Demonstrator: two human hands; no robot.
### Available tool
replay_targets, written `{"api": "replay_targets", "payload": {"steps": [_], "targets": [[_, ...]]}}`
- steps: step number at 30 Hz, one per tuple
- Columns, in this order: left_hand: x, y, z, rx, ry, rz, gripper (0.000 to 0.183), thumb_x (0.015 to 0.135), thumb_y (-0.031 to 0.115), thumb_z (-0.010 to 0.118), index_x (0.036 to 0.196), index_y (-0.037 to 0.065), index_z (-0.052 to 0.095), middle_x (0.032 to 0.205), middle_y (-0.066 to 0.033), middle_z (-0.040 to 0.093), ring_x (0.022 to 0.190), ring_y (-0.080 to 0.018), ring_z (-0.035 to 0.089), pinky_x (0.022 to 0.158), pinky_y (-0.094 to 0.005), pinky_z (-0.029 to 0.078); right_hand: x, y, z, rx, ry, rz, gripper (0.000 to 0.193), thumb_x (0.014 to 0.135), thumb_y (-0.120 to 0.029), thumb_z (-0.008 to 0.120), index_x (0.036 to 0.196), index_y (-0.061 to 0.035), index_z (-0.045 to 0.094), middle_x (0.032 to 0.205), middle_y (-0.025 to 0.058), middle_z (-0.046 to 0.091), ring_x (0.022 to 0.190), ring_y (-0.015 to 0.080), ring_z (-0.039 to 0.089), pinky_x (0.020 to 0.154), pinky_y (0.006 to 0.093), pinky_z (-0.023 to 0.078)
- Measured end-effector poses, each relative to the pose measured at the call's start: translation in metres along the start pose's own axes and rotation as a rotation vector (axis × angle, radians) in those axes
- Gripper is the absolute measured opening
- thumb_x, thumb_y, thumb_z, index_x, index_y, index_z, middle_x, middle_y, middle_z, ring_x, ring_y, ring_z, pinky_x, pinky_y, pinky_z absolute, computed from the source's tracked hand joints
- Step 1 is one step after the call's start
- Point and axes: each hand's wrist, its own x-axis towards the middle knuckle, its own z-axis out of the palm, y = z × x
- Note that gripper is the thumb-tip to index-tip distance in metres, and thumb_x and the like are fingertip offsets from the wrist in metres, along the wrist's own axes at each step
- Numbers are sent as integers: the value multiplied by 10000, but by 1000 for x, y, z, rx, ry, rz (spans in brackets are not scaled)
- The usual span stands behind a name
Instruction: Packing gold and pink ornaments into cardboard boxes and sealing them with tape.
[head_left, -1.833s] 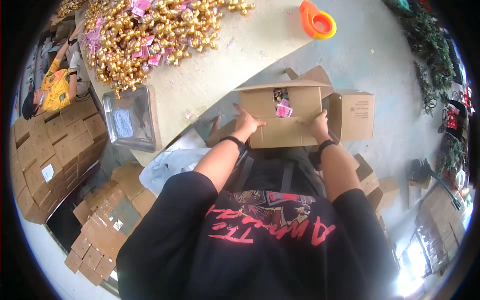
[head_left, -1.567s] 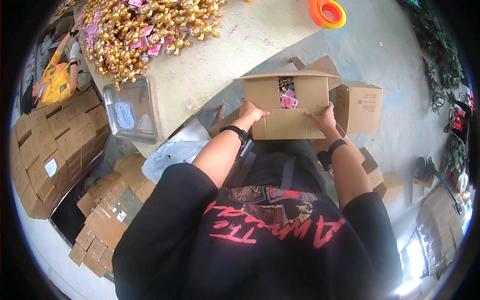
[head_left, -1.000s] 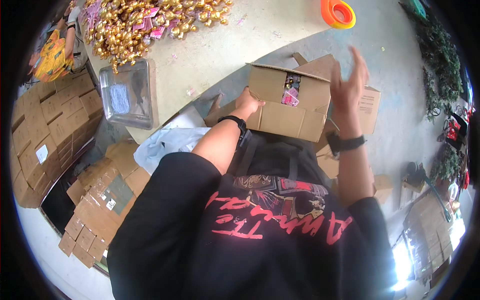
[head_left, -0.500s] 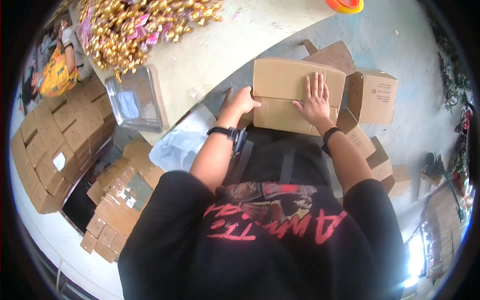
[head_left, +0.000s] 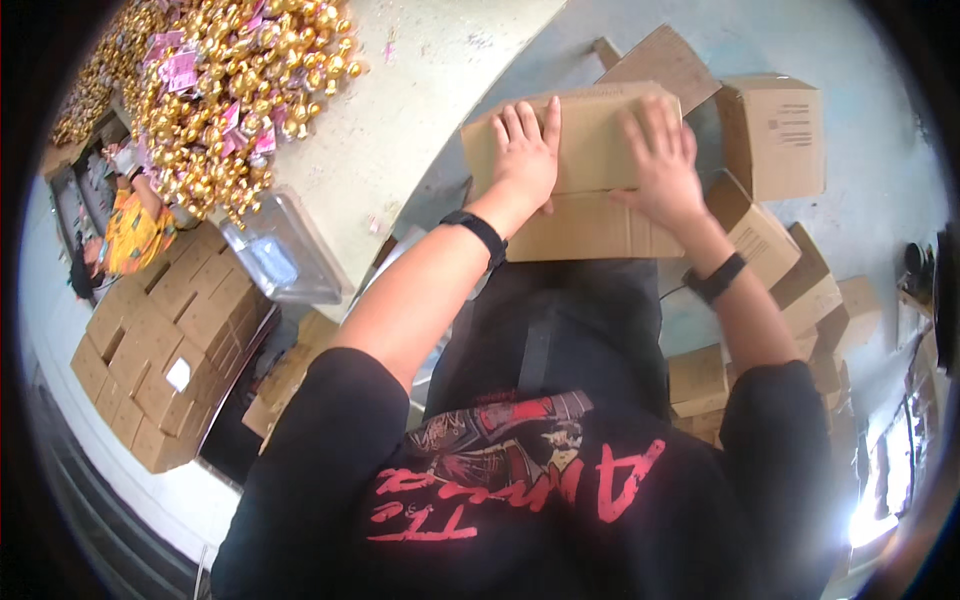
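In front of my lap is a brown cardboard box (head_left: 590, 228), its two top flaps folded inward to meet along a middle seam. My left hand (head_left: 526, 158) lies on the left part of the far flap, fingers stretched out, thumb near the seam. On the right part of the same flap rests my right hand (head_left: 662, 165), fingers apart and slightly blurred by motion. Neither hand grips anything. What the box stands on and whatever is inside it are hidden.
Left of the box is a pale table (head_left: 430, 70), bearing a heap of gold baubles (head_left: 240, 90) with pink tags and a clear plastic tray (head_left: 285, 250). Open cartons (head_left: 775, 135) stand on the right. Stacked boxes (head_left: 165, 345) and a person in yellow (head_left: 140, 232) are far left.
My left hand has moved from the box's left edge onto its top flap. My right hand has shifted slightly right and stays on the flap. The view has turned.
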Motion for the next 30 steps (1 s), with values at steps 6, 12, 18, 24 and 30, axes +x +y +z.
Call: {"api": "replay_targets", "payload": {"steps": [6,12,18,24,30], "targets": [[10,-35,1,-60,-34,54,1621,417,563,921,1502,-48,-117,1459,-385,220,1371,-526,237,1123,-625,186,43,13,-8,40,164,16,1226,485,-435,906,1493,-104,292,1463,118,344,1413,281,274,1006,442,424],[4,-49,36,-145,220,306,1524,496,738,772,1522,8,-87,1458,-446,42,1376,-575,98,1079,-703,129,43,11,-20,-10,51,30,1223,431,-403,926,1457,-94,335,1418,136,379,1380,312,312,950,444,463],[8,-39,42,-227,361,308,1458,505,756,747,1542,55,1,1461,-420,93,1371,-552,129,1082,-682,140,50,20,-10,-52,35,76,1242,425,-414,938,1450,-91,316,1438,161,366,1388,345,303,970,467,451],[11,-25,57,-449,598,82,1090,698,828,543,1529,171,286,1521,-278,212,1417,-433,200,1128,-614,144,84,20,-11,-127,-212,77,1130,544,-388,916,1438,-43,317,1463,262,335,1383,402,319,1053,493,399],[-7,-36,68,-437,660,43,858,876,743,343,1509,164,348,1521,-289,267,1397,-447,292,1117,-612,203,138,-1,-130,496,790,70,780,767,-192,792,1380,29,364,1306,233,439,1155,330,487,919,426,470]]}}
